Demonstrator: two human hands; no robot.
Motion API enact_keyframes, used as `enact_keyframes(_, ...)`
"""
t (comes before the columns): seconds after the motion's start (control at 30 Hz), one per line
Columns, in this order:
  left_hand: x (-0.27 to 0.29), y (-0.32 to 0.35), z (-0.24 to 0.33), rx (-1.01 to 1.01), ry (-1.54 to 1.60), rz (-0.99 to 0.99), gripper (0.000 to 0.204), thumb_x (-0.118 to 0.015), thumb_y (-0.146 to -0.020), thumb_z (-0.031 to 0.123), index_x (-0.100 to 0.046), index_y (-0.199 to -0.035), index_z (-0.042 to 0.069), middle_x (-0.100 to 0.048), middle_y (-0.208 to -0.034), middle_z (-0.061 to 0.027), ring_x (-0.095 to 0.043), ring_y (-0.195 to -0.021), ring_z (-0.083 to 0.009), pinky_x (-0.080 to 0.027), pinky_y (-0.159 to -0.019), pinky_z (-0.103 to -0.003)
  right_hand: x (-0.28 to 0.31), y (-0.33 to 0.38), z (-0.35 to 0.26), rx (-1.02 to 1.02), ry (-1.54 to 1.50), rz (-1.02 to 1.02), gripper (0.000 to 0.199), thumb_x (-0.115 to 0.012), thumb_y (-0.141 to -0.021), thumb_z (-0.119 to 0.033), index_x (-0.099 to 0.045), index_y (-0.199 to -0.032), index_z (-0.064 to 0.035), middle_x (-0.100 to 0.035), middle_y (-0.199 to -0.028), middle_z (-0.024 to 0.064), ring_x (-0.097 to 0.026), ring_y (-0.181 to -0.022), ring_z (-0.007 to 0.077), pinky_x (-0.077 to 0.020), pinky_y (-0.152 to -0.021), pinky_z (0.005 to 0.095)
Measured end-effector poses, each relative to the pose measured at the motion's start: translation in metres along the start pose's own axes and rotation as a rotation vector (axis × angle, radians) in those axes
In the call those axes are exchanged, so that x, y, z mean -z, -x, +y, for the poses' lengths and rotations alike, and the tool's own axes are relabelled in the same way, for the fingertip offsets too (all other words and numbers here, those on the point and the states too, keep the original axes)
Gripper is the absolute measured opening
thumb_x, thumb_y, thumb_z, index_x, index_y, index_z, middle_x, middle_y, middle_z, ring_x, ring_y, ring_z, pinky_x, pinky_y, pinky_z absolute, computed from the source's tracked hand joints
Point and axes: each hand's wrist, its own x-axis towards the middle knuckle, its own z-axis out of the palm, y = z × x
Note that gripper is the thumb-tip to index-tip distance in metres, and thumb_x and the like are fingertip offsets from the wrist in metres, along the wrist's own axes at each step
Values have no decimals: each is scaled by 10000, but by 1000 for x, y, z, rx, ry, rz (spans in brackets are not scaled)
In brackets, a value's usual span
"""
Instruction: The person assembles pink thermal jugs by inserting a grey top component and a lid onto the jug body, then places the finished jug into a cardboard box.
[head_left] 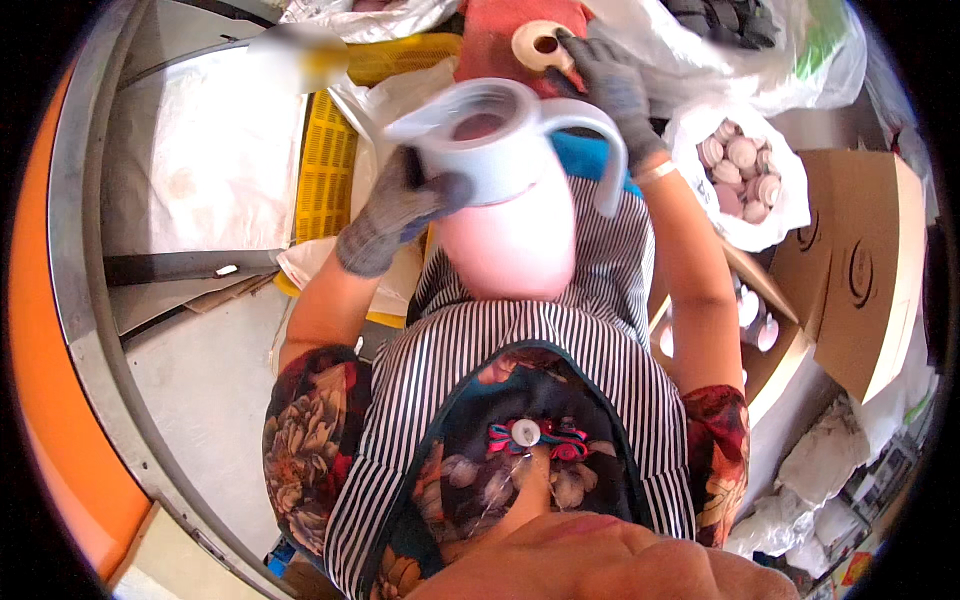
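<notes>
Pink jug [510,240] with white top and handle sits hemmed between yellow crate [328,165] and cardboard box [860,270]; left hand [395,210] grips its collar, right hand [610,80] pinches a tape roll [540,45].

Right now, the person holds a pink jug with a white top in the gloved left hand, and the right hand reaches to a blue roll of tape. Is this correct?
Not quite: the roll of tape is cream-white, not blue, as the head view shows. The rest holds: the gloved left hand grips the pink jug at its white top, and the gloved right hand reaches to the roll.
</notes>
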Motion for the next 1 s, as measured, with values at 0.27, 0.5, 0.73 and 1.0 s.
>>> enact_keyframes(0.27,67,-68,53,-480,-211,309,761,-911,-756,304,-550,-1358,9,-635,-1288,-98,-609,-1177,-224,-516,-1031,-369,-48,-17,-10,-208,-24,19,579,-703,-901,-482,-572,-1394,-207,-734,-1135,123,-662,-1098,361,-450,-1004,534)
enact_keyframes(0.5,47,-225,11,-704,-815,144,885,-952,-686,387,-525,-1387,54,-625,-1312,-134,-613,-1207,-261,-518,-1027,-365,88,-10,8,-577,-167,-256,439,-721,-925,-427,-677,-1204,-92,-724,-919,243,-731,-836,396,-557,-770,457)
enact_keyframes(0.73,50,-238,-2,-833,-695,243,964,-951,-631,468,-526,-1381,38,-636,-1319,-177,-635,-1198,-339,-523,-1022,-422,269,-177,-65,346,-62,166,241,-700,-950,-209,-681,-1141,-63,-717,-953,161,-685,-838,353,-517,-718,430)
enact_keyframes(1.0,63,-242,4,-763,-1051,217,1033,-849,-718,591,-444,-1474,14,-569,-1390,-209,-565,-1288,-344,-452,-1095,-428,85,-192,-76,353,498,22,437,-651,-956,-281,-606,-1324,-51,-723,-1074,159,-652,-960,395,-487,-793,505)
